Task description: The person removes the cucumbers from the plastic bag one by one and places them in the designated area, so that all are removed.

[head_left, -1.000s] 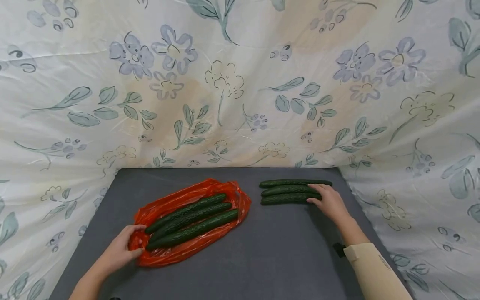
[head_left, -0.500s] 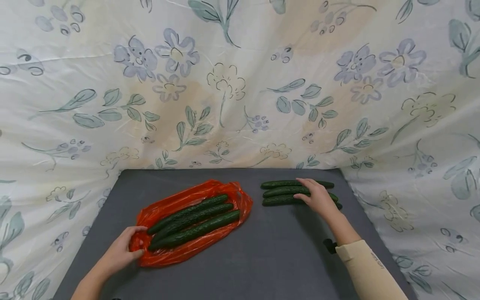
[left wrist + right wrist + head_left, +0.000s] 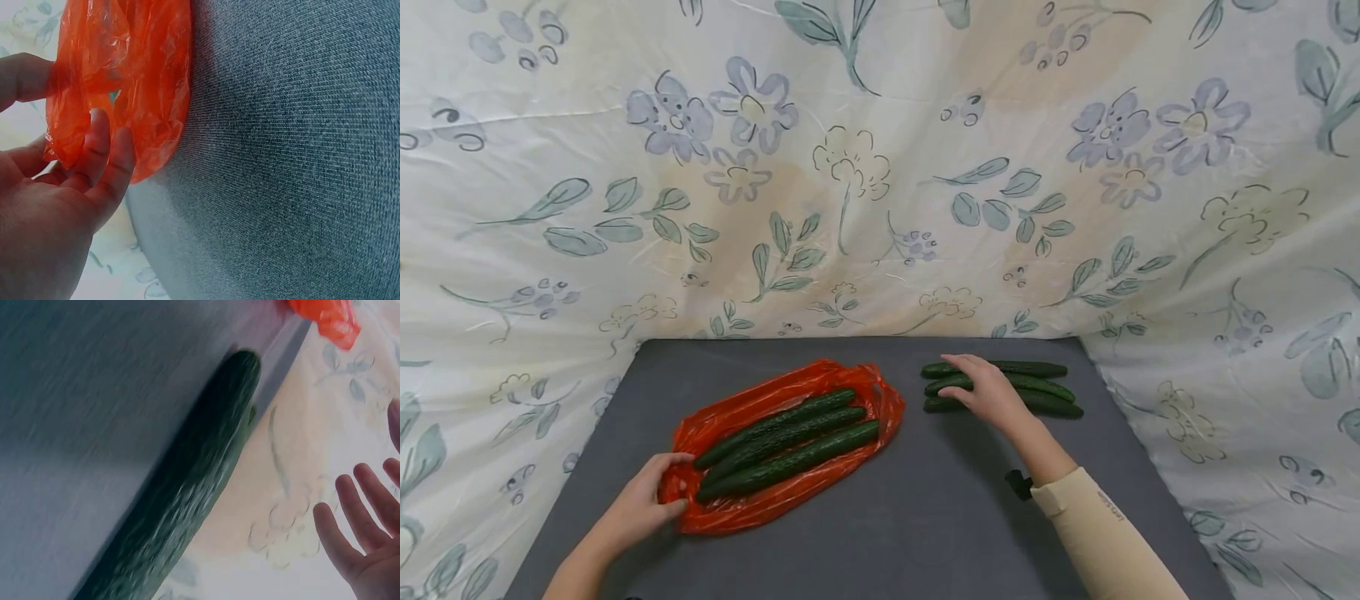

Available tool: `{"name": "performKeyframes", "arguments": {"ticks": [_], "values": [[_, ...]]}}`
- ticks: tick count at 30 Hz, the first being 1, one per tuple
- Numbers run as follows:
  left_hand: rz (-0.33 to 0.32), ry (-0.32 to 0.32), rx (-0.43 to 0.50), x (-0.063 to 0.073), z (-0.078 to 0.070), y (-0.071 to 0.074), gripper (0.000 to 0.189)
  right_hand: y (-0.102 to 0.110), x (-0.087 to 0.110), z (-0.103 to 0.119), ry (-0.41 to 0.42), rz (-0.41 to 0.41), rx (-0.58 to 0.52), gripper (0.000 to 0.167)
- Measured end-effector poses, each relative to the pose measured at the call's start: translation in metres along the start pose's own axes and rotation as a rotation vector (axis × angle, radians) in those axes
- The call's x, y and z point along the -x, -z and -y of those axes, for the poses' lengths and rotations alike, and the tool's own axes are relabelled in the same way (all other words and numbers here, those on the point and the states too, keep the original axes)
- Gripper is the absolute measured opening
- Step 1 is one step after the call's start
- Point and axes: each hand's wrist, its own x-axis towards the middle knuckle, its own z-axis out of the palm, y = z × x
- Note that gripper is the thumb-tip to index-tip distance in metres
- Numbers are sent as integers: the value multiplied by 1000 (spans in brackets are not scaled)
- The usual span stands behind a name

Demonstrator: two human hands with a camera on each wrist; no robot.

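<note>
My left hand [image 3: 643, 498] holds the near-left end of a red plastic bag [image 3: 778, 517], its thumb and fingers about the thin film in the left wrist view [image 3: 156, 94]. On the bag lie three dark green cucumbers [image 3: 786, 460], side by side and slanting up to the right. Three more cucumbers [image 3: 1030, 387] lie in a row at the back right. Over their left ends is my right hand [image 3: 988, 392], which hides part of them. In the right wrist view its fingers [image 3: 356, 519] are spread and hold nothing, apart from the nearest cucumber [image 3: 187, 481].
The grey table [image 3: 880, 533] stretches in front of both groups. A floral cloth [image 3: 865, 275] hangs behind the table and along its sides. A dark wrist camera [image 3: 1019, 485] sits below my right sleeve [image 3: 1101, 533].
My right hand has moved left along the right-hand cucumbers, from their right part to their left ends. The left hand and bag have hardly moved; the head view shifted slightly.
</note>
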Motion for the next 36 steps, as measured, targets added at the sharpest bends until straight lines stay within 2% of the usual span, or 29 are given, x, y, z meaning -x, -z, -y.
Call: {"name": "performKeyframes", "arguments": {"ticks": [4, 9, 17, 24, 31, 36], "values": [[3, -7, 0, -1, -1, 0, 62, -9, -5, 12, 39, 22, 0, 64], [14, 9, 14, -1, 0, -1, 61, -20, -10, 28, 107, 6, -30, 61], [20, 8, 23, -2, 0, 0, 61, -44, -20, 69, 242, 39, -47, 54], [19, 16, 30, -3, -2, -2, 60, -75, -29, 100, 311, 167, -27, 58], [28, 8, 18, -3, -1, -6, 61, -105, -31, 106, 235, 296, -11, 55], [27, 31, 30, -2, -1, -5, 61, -120, -32, 110, 277, 377, 64, 46]]}}
